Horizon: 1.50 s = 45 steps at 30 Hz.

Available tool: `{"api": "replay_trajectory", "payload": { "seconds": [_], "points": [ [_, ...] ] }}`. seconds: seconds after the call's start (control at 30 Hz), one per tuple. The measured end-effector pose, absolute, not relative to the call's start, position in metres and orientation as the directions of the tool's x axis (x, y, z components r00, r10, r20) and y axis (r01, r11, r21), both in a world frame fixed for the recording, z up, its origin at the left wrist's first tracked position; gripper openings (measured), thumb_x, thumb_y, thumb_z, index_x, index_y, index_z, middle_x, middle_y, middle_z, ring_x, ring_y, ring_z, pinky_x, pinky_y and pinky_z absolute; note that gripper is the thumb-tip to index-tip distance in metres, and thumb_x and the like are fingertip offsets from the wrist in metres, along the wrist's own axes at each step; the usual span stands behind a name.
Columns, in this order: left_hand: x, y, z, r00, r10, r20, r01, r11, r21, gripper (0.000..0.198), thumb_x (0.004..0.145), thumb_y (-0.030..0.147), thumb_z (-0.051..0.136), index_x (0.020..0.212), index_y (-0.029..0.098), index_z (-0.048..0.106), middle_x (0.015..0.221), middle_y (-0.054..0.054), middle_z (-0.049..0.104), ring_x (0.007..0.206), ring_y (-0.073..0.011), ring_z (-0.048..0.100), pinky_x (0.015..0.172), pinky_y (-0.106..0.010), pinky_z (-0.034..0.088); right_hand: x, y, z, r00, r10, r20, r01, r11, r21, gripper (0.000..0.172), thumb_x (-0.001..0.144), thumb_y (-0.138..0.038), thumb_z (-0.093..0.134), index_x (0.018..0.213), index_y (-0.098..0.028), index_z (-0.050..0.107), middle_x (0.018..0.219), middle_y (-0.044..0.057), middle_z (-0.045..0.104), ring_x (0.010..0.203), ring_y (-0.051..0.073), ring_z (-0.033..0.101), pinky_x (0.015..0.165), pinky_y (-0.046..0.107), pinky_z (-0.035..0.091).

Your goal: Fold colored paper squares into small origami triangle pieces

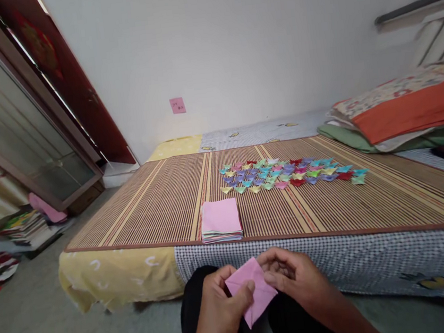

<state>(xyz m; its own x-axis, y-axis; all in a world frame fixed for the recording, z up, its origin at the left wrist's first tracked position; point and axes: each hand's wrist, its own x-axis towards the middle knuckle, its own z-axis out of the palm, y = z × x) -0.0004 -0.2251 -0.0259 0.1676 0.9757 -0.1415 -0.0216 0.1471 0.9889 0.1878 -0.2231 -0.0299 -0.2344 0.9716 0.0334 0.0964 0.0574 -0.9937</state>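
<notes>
A pink sheet of paper [256, 291] with crease lines is held above my lap, one corner toward me. My left hand [225, 300] grips its left side, thumb lying on top and fingers underneath. At the right edge my right hand [288, 271] has its thumb against the paper and its fingers curled, partly hidden. Just beyond my hands, a stack of square papers [220, 217] with a pink sheet on top sits at the near edge of the mat. Several rows of small folded paper pieces [279, 173] in many colours lie farther back.
The striped woven mat [150, 206] covers a low bed against a white wall. Folded bedding [411, 107] is piled at the right. A pink note [177, 106] is stuck on the wall. Books [24, 229] stand stacked at the left, near a glass-fronted cabinet [18, 104].
</notes>
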Motion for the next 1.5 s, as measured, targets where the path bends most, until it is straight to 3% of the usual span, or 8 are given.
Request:
{"api": "replay_trajectory", "payload": {
  "seconds": [0.2, 0.43, 0.6, 0.77, 0.93, 1.07, 1.3, 1.5],
  "points": [
    [0.001, -0.227, -0.015, 0.163, 0.986, -0.039, 0.152, 0.014, 0.988, 0.026, 0.071, 0.031, 0.073, 0.058, 0.017, 0.056, 0.056, 0.003, 0.048, 0.055, -0.0108, 0.039, 0.051, -0.022, 0.030, 0.184, -0.226, -0.016, -0.239, 0.962, 0.132, 0.181, 0.177, -0.967, 0.023, 0.088, -0.035, 0.069, 0.072, -0.018, 0.066, 0.066, -0.004, 0.049, 0.062, 0.013, 0.042, 0.059, 0.026, 0.031],
    [-0.007, -0.222, -0.027, 0.090, 0.994, -0.059, -0.303, 0.084, 0.949, 0.043, 0.063, 0.038, 0.093, 0.092, 0.015, 0.072, 0.073, -0.002, 0.070, 0.064, -0.0128, 0.061, 0.064, -0.022, 0.048, 0.178, -0.217, -0.036, -0.071, 0.997, 0.034, -0.167, 0.022, -0.986, 0.039, 0.077, -0.053, 0.080, 0.079, -0.018, 0.063, 0.061, -0.002, 0.059, 0.056, 0.014, 0.053, 0.055, 0.025, 0.043],
    [0.003, -0.234, -0.027, 0.224, 0.961, -0.163, -0.465, 0.252, 0.849, 0.049, 0.079, 0.042, 0.086, 0.118, 0.016, 0.072, 0.073, -0.005, 0.075, 0.051, -0.0105, 0.064, 0.052, -0.019, 0.044, 0.162, -0.217, -0.042, -0.031, 0.996, 0.083, -0.282, 0.071, -0.957, 0.041, 0.081, -0.049, 0.081, 0.104, -0.017, 0.071, 0.085, 0.007, 0.075, 0.075, 0.019, 0.069, 0.071, 0.030, 0.055],
    [0.009, -0.239, -0.015, 0.277, 0.946, -0.166, -0.554, 0.298, 0.777, 0.040, 0.072, 0.040, 0.091, 0.103, 0.016, 0.081, 0.084, -0.011, 0.079, 0.060, -0.0147, 0.071, 0.054, -0.019, 0.049, 0.157, -0.217, -0.045, -0.048, 0.980, 0.193, -0.291, 0.171, -0.941, 0.022, 0.083, -0.040, 0.079, 0.088, -0.021, 0.072, 0.086, 0.004, 0.073, 0.083, 0.020, 0.068, 0.078, 0.029, 0.054],
    [0.004, -0.238, -0.014, 0.221, 0.955, -0.200, -0.524, 0.289, 0.801, 0.037, 0.064, 0.036, 0.095, 0.092, 0.014, 0.085, 0.092, -0.014, 0.081, 0.074, -0.0179, 0.071, 0.067, -0.023, 0.053, 0.166, -0.219, -0.046, -0.027, 0.954, 0.299, -0.162, 0.291, -0.943, 0.006, 0.085, -0.025, 0.072, 0.090, -0.022, 0.072, 0.094, 0.005, 0.071, 0.092, 0.021, 0.068, 0.083, 0.030, 0.054],
    [-0.003, -0.233, -0.023, 0.123, 0.971, -0.203, -0.459, 0.237, 0.856, 0.030, 0.061, 0.024, 0.092, 0.089, 0.017, 0.085, 0.073, -0.005, 0.077, 0.064, -0.0127, 0.065, 0.065, -0.020, 0.050, 0.181, -0.228, -0.035, -0.053, 0.928, 0.368, 0.026, 0.370, -0.929, 0.029, 0.082, -0.016, 0.073, 0.110, -0.027, 0.075, 0.125, 0.009, 0.068, 0.121, 0.027, 0.062, 0.104, 0.040, 0.048],
    [-0.003, -0.228, -0.017, 0.139, 0.979, -0.152, -0.340, 0.191, 0.921, 0.034, 0.049, 0.019, 0.094, 0.082, 0.018, 0.085, 0.070, -0.004, 0.076, 0.064, -0.0148, 0.066, 0.063, -0.022, 0.050, 0.179, -0.232, -0.024, -0.087, 0.899, 0.430, 0.130, 0.438, -0.889, 0.009, 0.088, -0.022, 0.071, 0.084, -0.026, 0.078, 0.107, 0.007, 0.069, 0.103, 0.025, 0.066, 0.089, 0.033, 0.052],
    [0.000, -0.232, -0.010, 0.088, 0.995, -0.042, -0.175, 0.057, 0.983, 0.030, 0.067, 0.040, 0.090, 0.084, 0.016, 0.085, 0.074, -0.009, 0.079, 0.065, -0.0179, 0.067, 0.062, -0.024, 0.052, 0.166, -0.231, -0.027, -0.017, 0.937, 0.349, 0.077, 0.349, -0.934, 0.015, 0.089, -0.027, 0.072, 0.075, -0.023, 0.074, 0.097, 0.006, 0.068, 0.099, 0.023, 0.065, 0.086, 0.030, 0.049]
  ]
}}
